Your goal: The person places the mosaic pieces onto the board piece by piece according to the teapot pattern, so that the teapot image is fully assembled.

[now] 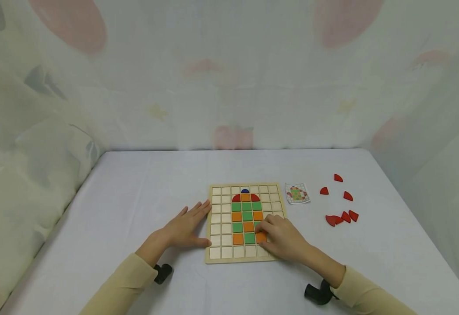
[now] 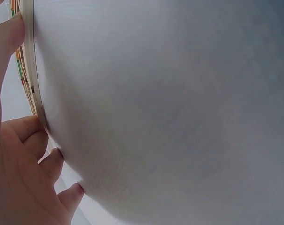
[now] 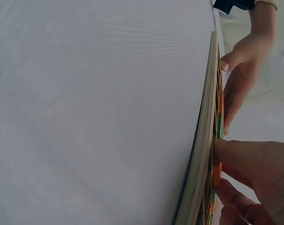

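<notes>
The wooden grid board [image 1: 215, 253] lies on the table, with orange squares [image 1: 238, 239], green squares [image 1: 249, 238], two red quarter pieces [image 1: 255, 197] and a blue half-round piece [image 1: 245, 191] in its cells. My left hand [image 1: 184, 228] has its fingers spread, thumb and fingertips touching the board's left edge [image 2: 34, 79]. At the lower right of the pattern, my right hand [image 1: 284, 238] pinches an orange square [image 1: 260, 237] between thumb and finger; in the right wrist view this square [image 3: 217, 173] is at the board's surface. The right fingers partly cover a green square above it.
A small printed pattern card [image 1: 297, 194] lies just right of the board. Farther right are several loose red quarter pieces [image 1: 330, 220], some spread apart and some close together. A patterned cloth [image 1: 229, 78] hangs behind the table.
</notes>
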`<control>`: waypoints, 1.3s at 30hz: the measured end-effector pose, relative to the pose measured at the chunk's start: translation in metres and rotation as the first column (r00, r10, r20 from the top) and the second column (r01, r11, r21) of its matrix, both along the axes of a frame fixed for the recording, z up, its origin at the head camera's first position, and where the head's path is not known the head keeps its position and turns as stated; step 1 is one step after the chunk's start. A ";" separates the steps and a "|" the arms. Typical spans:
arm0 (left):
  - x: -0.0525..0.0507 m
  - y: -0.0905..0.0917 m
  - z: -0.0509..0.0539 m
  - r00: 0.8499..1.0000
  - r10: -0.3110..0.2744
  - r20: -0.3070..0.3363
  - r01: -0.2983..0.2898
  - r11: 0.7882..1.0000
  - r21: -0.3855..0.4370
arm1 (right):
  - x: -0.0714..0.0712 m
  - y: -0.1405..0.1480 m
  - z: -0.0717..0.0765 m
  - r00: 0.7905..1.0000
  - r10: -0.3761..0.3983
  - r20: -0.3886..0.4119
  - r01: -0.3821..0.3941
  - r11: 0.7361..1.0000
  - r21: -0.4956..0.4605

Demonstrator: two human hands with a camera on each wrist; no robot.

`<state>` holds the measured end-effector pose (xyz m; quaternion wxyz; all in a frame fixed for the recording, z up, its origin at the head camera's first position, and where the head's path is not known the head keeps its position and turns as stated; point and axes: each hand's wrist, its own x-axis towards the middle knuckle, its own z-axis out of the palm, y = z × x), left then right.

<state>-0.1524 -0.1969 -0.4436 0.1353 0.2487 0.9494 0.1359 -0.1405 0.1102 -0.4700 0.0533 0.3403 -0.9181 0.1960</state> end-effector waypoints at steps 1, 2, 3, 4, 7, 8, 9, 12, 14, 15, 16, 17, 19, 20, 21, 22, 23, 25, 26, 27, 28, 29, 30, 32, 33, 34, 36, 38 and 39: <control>0.000 0.000 0.000 1.000 0.001 0.001 -0.001 1.000 0.000 | 0.000 0.000 0.000 1.000 -0.001 -0.002 0.001 1.000 0.000; 0.000 0.000 0.000 1.000 0.003 0.002 -0.003 1.000 0.001 | 0.000 0.000 0.000 1.000 -0.001 -0.005 0.001 1.000 -0.001; 0.000 0.000 0.000 1.000 0.005 0.004 -0.005 1.000 0.000 | 0.000 0.000 0.000 1.000 0.001 -0.006 -0.001 1.000 -0.002; 0.001 0.001 0.000 1.000 0.008 0.007 -0.008 1.000 -0.001 | 0.000 0.000 -0.001 1.000 0.001 -0.008 -0.001 1.000 -0.001; 0.001 0.001 -0.001 1.000 0.013 0.013 -0.013 1.000 -0.004 | 0.001 0.000 -0.001 1.000 0.003 -0.011 -0.003 1.000 0.002; 0.001 0.001 -0.001 1.000 0.014 0.012 -0.014 1.000 -0.003 | 0.001 0.001 -0.001 1.000 0.003 -0.014 -0.003 1.000 0.004; 0.001 0.001 -0.001 1.000 0.016 0.013 -0.016 1.000 -0.006 | 0.001 0.001 -0.002 1.000 0.003 -0.015 -0.003 1.000 0.006; 0.000 0.001 -0.001 1.000 0.017 0.008 -0.017 1.000 -0.010 | 0.001 0.001 -0.002 1.000 0.002 -0.025 -0.002 1.000 0.013; 0.000 0.000 -0.001 1.000 0.017 0.009 -0.017 1.000 -0.010 | 0.000 0.001 -0.002 1.000 0.003 -0.029 -0.003 1.000 0.014; 0.000 0.000 -0.001 1.000 0.019 0.011 -0.018 1.000 -0.012 | 0.001 0.001 -0.002 1.000 0.004 -0.031 -0.004 1.000 0.015; 0.000 0.000 0.000 1.000 0.018 0.011 -0.018 1.000 -0.009 | 0.001 0.001 -0.002 1.000 0.006 -0.031 -0.005 1.000 0.014; 0.000 0.000 0.000 1.000 0.017 0.011 -0.017 1.000 -0.008 | 0.001 0.001 -0.002 1.000 0.007 -0.030 -0.007 1.000 0.015; 0.000 0.000 0.000 1.000 0.017 0.009 -0.017 1.000 -0.007 | 0.001 0.001 -0.002 0.999 0.008 -0.031 -0.007 1.000 0.016; 0.000 0.000 0.000 1.000 0.016 0.008 -0.016 1.000 -0.008 | 0.001 0.001 -0.002 0.999 0.008 -0.031 -0.007 1.000 0.016; 0.000 0.000 -0.001 1.000 0.014 0.004 -0.014 1.000 -0.005 | 0.001 0.001 -0.002 0.999 0.008 -0.032 -0.007 1.000 0.015; 0.000 0.001 -0.001 1.000 0.011 0.003 -0.011 1.000 -0.003 | 0.001 0.001 -0.002 0.999 0.008 -0.032 -0.007 1.000 0.015; 0.000 0.001 -0.001 1.000 0.008 0.002 -0.008 1.000 -0.001 | 0.001 0.001 -0.002 0.999 0.007 -0.033 -0.006 1.000 0.014; 0.000 0.000 -0.002 1.000 0.003 0.003 -0.003 1.000 0.001 | 0.001 0.001 -0.002 1.000 0.004 -0.031 -0.004 1.000 0.007; 0.000 0.000 -0.002 1.000 0.000 0.005 0.000 1.000 0.004 | 0.001 0.001 -0.002 1.000 0.004 -0.031 -0.004 1.000 0.004; 0.000 0.000 -0.002 1.000 -0.001 0.005 0.001 1.000 0.007 | 0.001 0.001 -0.002 1.000 0.003 -0.030 -0.003 1.000 0.001; 0.000 0.000 -0.002 1.000 0.000 0.008 0.000 1.000 0.006 | 0.001 0.002 -0.002 1.000 0.003 -0.029 -0.003 1.000 -0.001; 0.000 0.000 -0.002 1.000 0.000 0.009 0.000 1.000 0.007 | 0.001 0.002 -0.002 1.000 0.003 -0.027 -0.003 1.000 -0.004; 0.000 0.000 -0.002 1.000 0.001 0.010 -0.001 1.000 0.007 | 0.001 0.002 -0.002 1.000 0.003 -0.027 -0.003 1.000 -0.005; 0.000 0.000 -0.001 1.000 0.000 0.008 0.000 1.000 0.010 | 0.001 0.002 -0.001 0.999 0.007 -0.033 -0.008 1.000 -0.006; 0.000 0.000 -0.001 1.000 0.001 0.007 -0.001 1.000 0.011 | 0.001 0.003 -0.001 0.999 0.011 -0.037 -0.011 1.000 -0.010; 0.000 0.000 -0.001 1.000 0.002 0.009 -0.002 1.000 0.012 | 0.000 0.003 0.000 0.999 0.015 -0.039 -0.016 1.000 -0.019; 0.000 -0.001 -0.001 1.000 0.001 0.009 -0.001 1.000 0.012 | 0.000 0.006 0.003 0.999 0.017 -0.042 -0.019 0.999 -0.041; -0.001 -0.001 -0.002 1.000 -0.002 0.008 0.002 1.000 0.013 | -0.001 0.010 0.006 0.999 0.010 -0.041 -0.013 0.997 -0.070; -0.001 -0.001 -0.002 1.000 -0.003 0.007 0.003 1.000 0.015 | -0.002 0.013 0.007 0.999 0.005 -0.040 -0.008 0.996 -0.085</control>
